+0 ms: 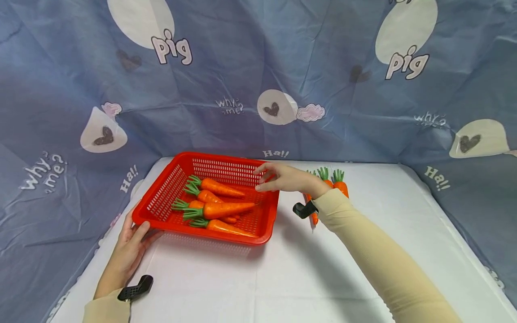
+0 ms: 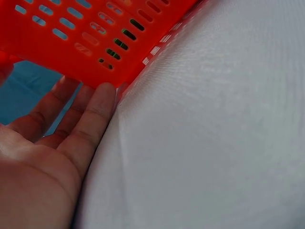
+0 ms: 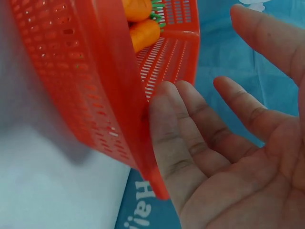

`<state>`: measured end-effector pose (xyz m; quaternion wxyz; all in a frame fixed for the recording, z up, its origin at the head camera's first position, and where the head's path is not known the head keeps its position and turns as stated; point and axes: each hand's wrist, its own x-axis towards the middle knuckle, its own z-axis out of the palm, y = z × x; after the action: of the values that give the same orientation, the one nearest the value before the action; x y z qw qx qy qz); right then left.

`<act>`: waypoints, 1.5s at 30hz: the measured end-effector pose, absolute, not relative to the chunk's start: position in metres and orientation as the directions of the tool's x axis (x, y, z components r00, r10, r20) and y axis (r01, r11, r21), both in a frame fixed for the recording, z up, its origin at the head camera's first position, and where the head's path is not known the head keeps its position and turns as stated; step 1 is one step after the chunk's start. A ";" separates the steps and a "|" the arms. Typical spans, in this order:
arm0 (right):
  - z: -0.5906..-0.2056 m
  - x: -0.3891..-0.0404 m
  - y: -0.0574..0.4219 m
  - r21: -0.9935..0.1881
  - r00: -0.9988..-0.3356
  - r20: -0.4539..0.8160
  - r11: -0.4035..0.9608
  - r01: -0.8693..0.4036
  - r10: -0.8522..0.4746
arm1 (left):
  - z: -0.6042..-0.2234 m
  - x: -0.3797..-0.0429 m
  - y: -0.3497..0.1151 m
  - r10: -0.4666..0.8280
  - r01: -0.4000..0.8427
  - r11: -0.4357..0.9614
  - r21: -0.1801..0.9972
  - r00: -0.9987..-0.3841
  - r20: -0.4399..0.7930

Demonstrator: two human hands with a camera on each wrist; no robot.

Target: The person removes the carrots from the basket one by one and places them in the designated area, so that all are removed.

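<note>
A red plastic basket [image 1: 218, 240] with slotted walls holds several orange carrots [image 1: 230, 209] with green tops. My left hand [image 1: 128, 251] grips its near left corner, thumb at the rim; in the left wrist view, the fingers [image 2: 97, 109] press against the outer wall low down. Over the basket's right rim hovers my right hand [image 1: 282, 177], fingers loosely bent and nothing between them. From the right wrist, those fingertips overlap the basket's wall [image 3: 107, 95]. Beyond my right wrist, more carrots [image 1: 340, 185] lie on the table, partly hidden by the hand and sleeve.
A white cloth [image 1: 210, 282] covers the table. Blue printed fabric [image 1: 226, 130] rises behind the table's far edge and along both sides. A black wrist device [image 1: 304, 209] sits on my right wrist and another [image 1: 136, 289] on my left.
</note>
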<state>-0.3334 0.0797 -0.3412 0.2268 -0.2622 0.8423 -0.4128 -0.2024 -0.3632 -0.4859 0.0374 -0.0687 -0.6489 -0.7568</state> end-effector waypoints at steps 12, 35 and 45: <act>-0.338 -0.339 0.050 -0.773 -0.724 -0.154 0.538 -0.335 -0.672 | -0.484 -0.203 -0.364 0.038 0.152 -0.152 0.977 -0.986 0.160; -0.342 -0.336 -0.003 -0.702 -0.620 -0.248 0.579 -0.415 -0.745 | -0.486 -0.201 -0.363 0.046 0.158 -0.121 0.980 -0.985 0.165; -0.345 -0.334 -0.015 -0.662 -0.610 -0.255 0.596 -0.455 -0.750 | -0.484 -0.201 -0.362 0.030 0.141 -0.116 0.983 -0.989 0.146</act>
<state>-0.3336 -0.0153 -0.3448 0.2649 -0.3530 0.8530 -0.2784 -0.2009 -0.3616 -0.4845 0.0375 -0.0644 -0.6638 -0.7442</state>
